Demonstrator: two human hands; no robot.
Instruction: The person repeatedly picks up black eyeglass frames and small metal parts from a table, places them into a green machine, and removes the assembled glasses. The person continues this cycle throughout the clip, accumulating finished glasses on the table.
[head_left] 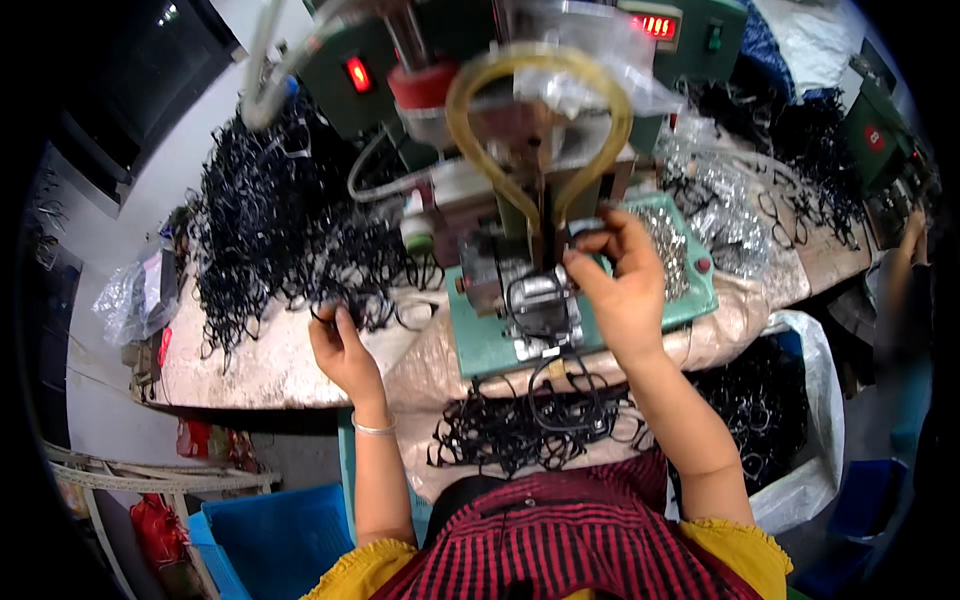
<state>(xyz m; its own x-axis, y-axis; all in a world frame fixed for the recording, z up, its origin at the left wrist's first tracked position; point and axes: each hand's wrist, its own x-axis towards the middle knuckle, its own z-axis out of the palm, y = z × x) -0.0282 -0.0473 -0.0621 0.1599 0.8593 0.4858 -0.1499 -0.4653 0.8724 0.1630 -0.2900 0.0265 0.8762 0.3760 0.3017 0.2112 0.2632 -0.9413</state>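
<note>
My right hand (pixel 622 275) is at the front of a bench press, its thumb and fingers pinched around something dark beside the press's lower tool; what it is stays hidden. Just left of those fingertips, a black eyeglass frame (pixel 512 297) rests against the silver metal fixture (pixel 545 312). A thick yellowish tube (pixel 462 105) loops in front of the press head. Over on the left, my left hand (pixel 342 350) has thumb and finger closed on a black eyeglass frame (pixel 345 302) at the edge of a loose heap.
A tall pile of black frames (pixel 265 200) stands at the left. The fixture sits on a green base plate (pixel 475 345) with small metal parts (pixel 668 245) at its right. More frames (pixel 500 425) lie before my lap. A blue crate (pixel 275 535) is lower left; another person's arm (pixel 910 245) shows far right.
</note>
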